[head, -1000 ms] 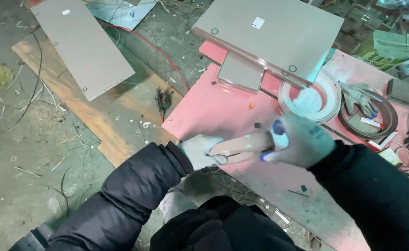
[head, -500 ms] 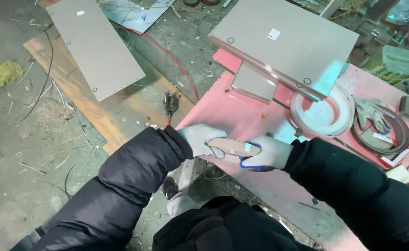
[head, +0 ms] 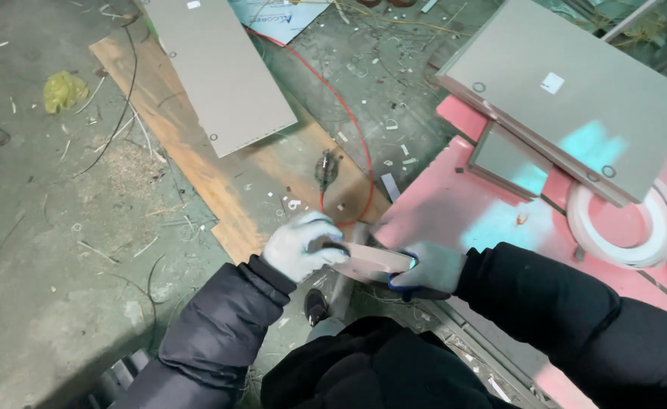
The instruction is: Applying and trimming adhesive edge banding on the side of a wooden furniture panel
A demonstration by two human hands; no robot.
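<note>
Together, both gloved hands [head: 364, 254] on strip [head: 375, 261]

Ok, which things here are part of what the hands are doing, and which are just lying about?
In hand:
left hand, gloved, gripping one end of the strip
right hand, gloved, gripping the other end
pink board just beyond the hands

Lying about:
grey panel on the plank
large grey panel
tape roll
red cable
yellow scrap
</note>
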